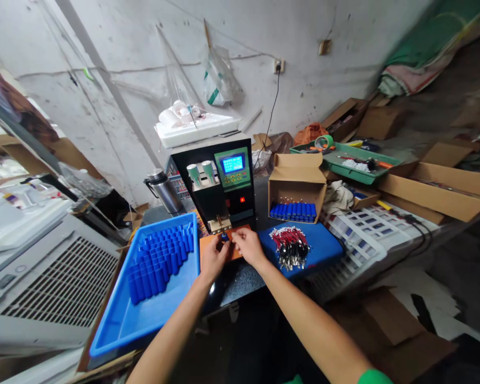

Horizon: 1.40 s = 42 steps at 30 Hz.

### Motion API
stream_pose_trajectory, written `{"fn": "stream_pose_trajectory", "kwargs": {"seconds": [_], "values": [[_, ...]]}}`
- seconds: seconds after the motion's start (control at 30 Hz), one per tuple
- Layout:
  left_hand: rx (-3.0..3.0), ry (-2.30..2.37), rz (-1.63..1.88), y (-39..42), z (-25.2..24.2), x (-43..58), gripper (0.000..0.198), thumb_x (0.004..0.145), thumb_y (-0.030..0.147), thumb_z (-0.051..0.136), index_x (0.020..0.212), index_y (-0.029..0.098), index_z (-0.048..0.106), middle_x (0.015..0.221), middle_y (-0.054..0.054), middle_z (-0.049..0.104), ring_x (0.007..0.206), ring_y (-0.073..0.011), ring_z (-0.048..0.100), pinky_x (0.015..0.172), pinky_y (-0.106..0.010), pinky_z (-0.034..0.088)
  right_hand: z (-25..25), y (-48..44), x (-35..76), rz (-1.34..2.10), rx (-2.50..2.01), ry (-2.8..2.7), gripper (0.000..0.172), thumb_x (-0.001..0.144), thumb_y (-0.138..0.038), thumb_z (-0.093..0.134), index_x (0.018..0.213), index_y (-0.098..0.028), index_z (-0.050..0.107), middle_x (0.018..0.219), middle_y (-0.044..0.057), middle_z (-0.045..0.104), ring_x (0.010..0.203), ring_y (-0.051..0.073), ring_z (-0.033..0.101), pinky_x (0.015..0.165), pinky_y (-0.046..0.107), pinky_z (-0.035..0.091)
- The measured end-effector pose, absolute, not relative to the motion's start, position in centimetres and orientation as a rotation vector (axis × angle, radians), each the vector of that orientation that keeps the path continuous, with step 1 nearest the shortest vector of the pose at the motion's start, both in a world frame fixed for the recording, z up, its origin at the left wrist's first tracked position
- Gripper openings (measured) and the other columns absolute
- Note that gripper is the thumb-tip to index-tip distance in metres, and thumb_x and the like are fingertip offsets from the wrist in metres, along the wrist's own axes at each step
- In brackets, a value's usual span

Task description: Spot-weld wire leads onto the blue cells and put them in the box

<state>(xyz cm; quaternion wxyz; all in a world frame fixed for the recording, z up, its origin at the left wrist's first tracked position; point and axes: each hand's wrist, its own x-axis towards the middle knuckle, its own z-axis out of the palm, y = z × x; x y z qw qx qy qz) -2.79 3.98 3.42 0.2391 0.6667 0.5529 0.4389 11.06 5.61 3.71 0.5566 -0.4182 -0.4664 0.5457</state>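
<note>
My left hand [213, 257] is closed around a small blue battery cell [224, 236] at the front of a black spot welder [214, 200]. The cell sits just below the welder's two thin electrodes. My right hand [248, 245] is close by on the right, thumb and fingers pinched near the cell; what they grip is too small to make out. Both hands are over an orange board [237, 253]. A bundle of red and black wire leads [291, 245] lies to the right on a blue pad [324, 249].
A blue tray [112, 320] with rows of blue cells stands at left. An open cardboard box [296, 173] of blue cells is behind the leads. A steel flask [165, 191] stands beside the welder. A green tool tray [354, 162] lies at back right.
</note>
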Motion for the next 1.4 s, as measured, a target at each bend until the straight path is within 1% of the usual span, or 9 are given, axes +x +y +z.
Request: {"fn": "stream_pose_trajectory", "kwargs": {"seconds": [0.23, 0.37, 0.57, 0.73, 0.9, 1.0, 1.13, 1.3, 1.4], "values": [[1.823, 1.613, 1.168, 3.5, 4.1, -2.9, 0.022, 0.082, 0.04, 0.061, 0.084, 0.018, 0.062, 0.067, 0.002, 0.06, 0.061, -0.0135, 0.055, 0.058, -0.025, 0.043, 4.0, 2.9, 20.3, 1.06, -1.04, -0.976, 0.03, 0.076, -0.047, 0.067, 0.079, -0.018, 0.063, 0.057, -0.002, 0.056, 0.045, 0.01, 0.046, 0.039, 0.021, 0.033], [1.766, 1.597, 1.156, 2.8, 4.9, -2.6, 0.024, 0.079, 0.038, 0.064, 0.092, 0.019, 0.064, 0.076, -0.001, 0.068, 0.068, -0.0155, 0.063, 0.064, -0.027, 0.049, 1.9, 2.8, 27.7, 0.791, -1.143, -0.784, 0.035, 0.073, -0.051, 0.069, 0.079, -0.017, 0.062, 0.06, 0.0, 0.058, 0.047, 0.011, 0.047, 0.041, 0.022, 0.034], [1.525, 1.514, 1.264, 1.9, 5.3, -0.4, 0.043, 0.071, 0.045, 0.075, 0.102, 0.017, 0.064, 0.091, -0.005, 0.073, 0.078, -0.0189, 0.07, 0.075, -0.032, 0.056, -2.6, 3.8, 34.5, 0.621, -1.289, -0.628, 0.045, 0.068, -0.06, 0.069, 0.075, -0.017, 0.06, 0.053, -0.003, 0.054, 0.043, 0.011, 0.045, 0.04, 0.022, 0.035], [1.068, 1.259, 1.277, 3.3, 5.2, 5.2, 0.055, 0.064, 0.044, 0.083, 0.105, 0.014, 0.063, 0.086, -0.009, 0.074, 0.081, -0.0216, 0.074, 0.079, -0.034, 0.06, -4.7, 4.5, 34.8, 0.488, -1.382, -0.745, 0.041, 0.078, -0.058, 0.06, 0.077, -0.017, 0.063, 0.062, 0.003, 0.064, 0.054, 0.016, 0.057, 0.051, 0.027, 0.047], [0.835, 1.083, 1.392, 8.0, 5.7, 12.4, 0.037, 0.064, 0.026, 0.084, 0.093, 0.013, 0.066, 0.082, -0.005, 0.073, 0.078, -0.0153, 0.073, 0.076, -0.024, 0.058, -5.2, 4.6, 34.2, 0.324, -1.46, -0.877, 0.036, 0.085, -0.05, 0.054, 0.081, -0.017, 0.067, 0.076, 0.01, 0.073, 0.071, 0.022, 0.068, 0.071, 0.033, 0.054], [0.72, 0.998, 1.471, 11.8, 5.4, 16.0, 0.025, 0.062, 0.021, 0.083, 0.075, 0.013, 0.063, 0.068, 0.0, 0.067, 0.069, -0.0116, 0.07, 0.076, -0.023, 0.057, -5.3, 4.7, 34.1, 0.282, -1.472, -0.946, 0.035, 0.088, -0.048, 0.051, 0.083, -0.017, 0.068, 0.079, 0.011, 0.074, 0.073, 0.022, 0.069, 0.072, 0.033, 0.054], [0.685, 1.073, 1.472, 15.9, 4.5, 19.6, 0.031, 0.06, 0.025, 0.084, 0.065, 0.014, 0.055, 0.054, 0.004, 0.056, 0.056, -0.0088, 0.061, 0.063, -0.022, 0.054, -5.4, 5.0, 34.0, 0.227, -1.478, -0.97, 0.034, 0.091, -0.045, 0.05, 0.083, -0.017, 0.068, 0.077, 0.011, 0.074, 0.069, 0.021, 0.069, 0.069, 0.031, 0.054], [0.923, 1.363, 1.28, 18.0, 2.5, 21.1, 0.04, 0.067, 0.046, 0.076, 0.06, 0.018, 0.049, 0.042, 0.011, 0.033, 0.036, -0.0038, 0.03, 0.039, -0.019, 0.027, -5.7, 5.3, 34.0, 0.165, -1.445, -0.995, 0.03, 0.092, -0.04, 0.051, 0.083, -0.017, 0.067, 0.077, 0.01, 0.073, 0.069, 0.02, 0.069, 0.069, 0.03, 0.055], [1.031, 1.433, 1.256, 17.9, 1.6, 19.9, 0.036, 0.066, 0.044, 0.076, 0.064, 0.016, 0.054, 0.043, 0.011, 0.035, 0.038, -0.0049, 0.032, 0.042, -0.02, 0.028, -5.8, 5.3, 34.1, 0.144, -1.429, -1.009, 0.027, 0.093, -0.037, 0.051, 0.084, -0.018, 0.067, 0.077, 0.009, 0.073, 0.07, 0.019, 0.069, 0.07, 0.03, 0.055]]}}
